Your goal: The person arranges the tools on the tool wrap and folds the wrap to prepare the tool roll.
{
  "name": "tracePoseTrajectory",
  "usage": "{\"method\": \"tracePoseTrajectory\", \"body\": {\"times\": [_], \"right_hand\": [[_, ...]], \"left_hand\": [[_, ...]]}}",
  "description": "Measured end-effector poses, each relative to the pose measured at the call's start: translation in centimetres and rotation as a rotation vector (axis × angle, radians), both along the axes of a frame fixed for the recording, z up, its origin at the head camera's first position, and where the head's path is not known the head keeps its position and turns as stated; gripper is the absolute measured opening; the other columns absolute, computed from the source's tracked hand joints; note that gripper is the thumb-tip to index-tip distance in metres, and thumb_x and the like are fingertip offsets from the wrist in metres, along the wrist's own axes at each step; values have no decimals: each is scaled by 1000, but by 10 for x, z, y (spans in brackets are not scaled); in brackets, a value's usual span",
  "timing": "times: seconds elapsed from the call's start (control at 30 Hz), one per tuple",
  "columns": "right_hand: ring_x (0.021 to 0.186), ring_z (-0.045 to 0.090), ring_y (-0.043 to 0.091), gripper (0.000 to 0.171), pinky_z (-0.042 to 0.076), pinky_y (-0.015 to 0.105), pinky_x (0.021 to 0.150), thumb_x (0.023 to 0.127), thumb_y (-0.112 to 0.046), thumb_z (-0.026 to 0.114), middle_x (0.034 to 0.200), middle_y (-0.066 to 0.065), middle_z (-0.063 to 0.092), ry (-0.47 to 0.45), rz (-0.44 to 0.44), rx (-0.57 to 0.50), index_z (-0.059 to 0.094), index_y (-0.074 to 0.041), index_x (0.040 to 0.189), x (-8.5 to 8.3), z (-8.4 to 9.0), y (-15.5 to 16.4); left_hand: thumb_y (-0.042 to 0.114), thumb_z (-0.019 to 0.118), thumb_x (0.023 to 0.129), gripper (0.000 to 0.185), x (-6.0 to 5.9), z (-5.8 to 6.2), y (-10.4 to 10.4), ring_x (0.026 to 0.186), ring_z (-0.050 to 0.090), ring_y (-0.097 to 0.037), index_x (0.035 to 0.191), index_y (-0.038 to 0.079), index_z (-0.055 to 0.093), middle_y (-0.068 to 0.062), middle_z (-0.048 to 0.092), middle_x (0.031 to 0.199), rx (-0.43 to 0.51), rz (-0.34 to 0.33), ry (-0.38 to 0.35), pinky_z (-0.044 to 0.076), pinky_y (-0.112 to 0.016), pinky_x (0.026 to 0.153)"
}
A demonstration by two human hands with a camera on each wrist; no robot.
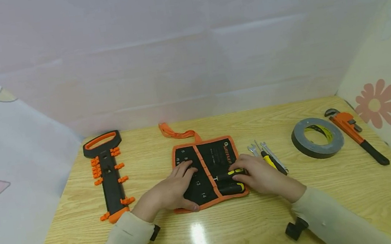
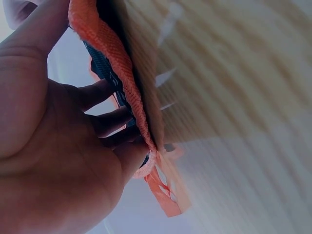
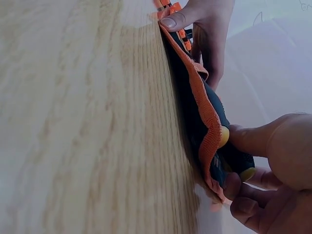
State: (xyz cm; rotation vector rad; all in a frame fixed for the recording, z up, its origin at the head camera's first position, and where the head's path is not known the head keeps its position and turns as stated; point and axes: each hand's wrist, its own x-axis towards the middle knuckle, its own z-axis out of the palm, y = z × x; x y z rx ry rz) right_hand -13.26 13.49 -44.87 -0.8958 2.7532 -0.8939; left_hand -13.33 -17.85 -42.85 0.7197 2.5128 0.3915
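A black tool pouch (image 1: 206, 159) with orange trim and numbered pockets lies flat on the table, its orange strap (image 1: 178, 134) trailing away at the top. My left hand (image 1: 174, 188) rests on the numbered side, fingers spread across the fabric and thumb at the lower edge. Two black-and-yellow screwdriver handles sit side by side in the right part of the pouch. My right hand (image 1: 261, 173) holds the upper screwdriver (image 1: 240, 171) between thumb and fingers. Just below it lies the other screwdriver handle (image 1: 235, 188). Their shafts are hidden.
Right of the pouch lie a yellow-and-black screwdriver (image 1: 270, 160) and small wrenches (image 1: 253, 150), partly behind my right hand. Farther right are a tape roll (image 1: 298, 139) and an orange pipe wrench (image 1: 348, 126). On the left lies a black-and-orange rack (image 1: 110, 182) with clips.
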Motion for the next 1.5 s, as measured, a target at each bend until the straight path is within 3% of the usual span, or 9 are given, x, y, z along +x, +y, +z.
{"method": "tracePoseTrajectory", "body": {"times": [0.2, 0.37, 0.57, 0.8, 0.93, 1.17, 1.27, 1.5], "right_hand": [[106, 69, 17, 21, 56, 38, 89, 106, -22, 72, 119, 0, 73, -8, 4, 0, 78, -15, 124, -1, -2, -2], [98, 64, 10, 21, 53, 29, 82, 107, -25, 71, 115, -2, 69, -41, 14, 1, 78, -16, 125, -2, -4, -2], [94, 61, 7, 24, 52, 27, 80, 108, -25, 69, 114, -2, 69, -52, 37, -2, 79, -14, 126, -5, -4, -3], [103, 67, 16, 27, 58, 36, 89, 112, -23, 61, 120, 5, 71, -88, 54, -4, 75, -7, 130, -9, -7, -7], [114, 66, 22, 23, 57, 43, 98, 110, -25, 66, 129, 9, 67, -133, 20, -21, 69, -10, 127, -9, -8, -7], [83, 54, 7, 23, 50, 26, 76, 105, -23, 73, 117, 5, 68, -190, 31, -87, 69, -9, 124, -13, -8, -3], [77, 51, 4, 22, 48, 24, 71, 106, -23, 72, 111, 3, 70, -181, 46, -88, 72, -9, 122, -15, -9, -3], [95, 59, 9, 22, 53, 31, 85, 111, -25, 64, 113, 1, 68, -137, 70, -32, 75, -10, 122, -15, -8, -6]], "left_hand": [[51, 89, 87, 110, 0, 0, 0, 168, 8, -42, 168, 6, 30, -19, 7, 181, -5, 1, 1, 36, -56, 128], [51, 89, 88, 109, 0, 0, 1, 169, 8, -42, 168, 6, 30, -19, 7, 181, -6, -4, 2, 36, -56, 128], [50, 89, 88, 109, 0, 1, 1, 169, 8, -42, 168, 6, 30, -19, 6, 181, -7, 3, -5, 36, -56, 128], [50, 89, 88, 110, -1, 0, 0, 169, 7, -42, 168, 6, 29, -19, 6, 181, -6, 2, -6, 37, -56, 127], [51, 89, 88, 110, -1, -1, 0, 169, 8, -42, 168, 6, 29, -19, 6, 181, -4, -2, -6, 36, -56, 128], [50, 89, 88, 110, 0, 0, 0, 168, 8, -43, 168, 4, 30, -20, 7, 181, 8, 1, -8, 37, -56, 127], [49, 89, 88, 110, 0, 0, 1, 168, 8, -43, 168, 4, 30, -20, 7, 181, 9, -1, -5, 37, -56, 127], [49, 89, 88, 109, 1, 1, 1, 168, 8, -43, 168, 4, 30, -21, 7, 181, 5, -1, -3, 37, -55, 128]]}}
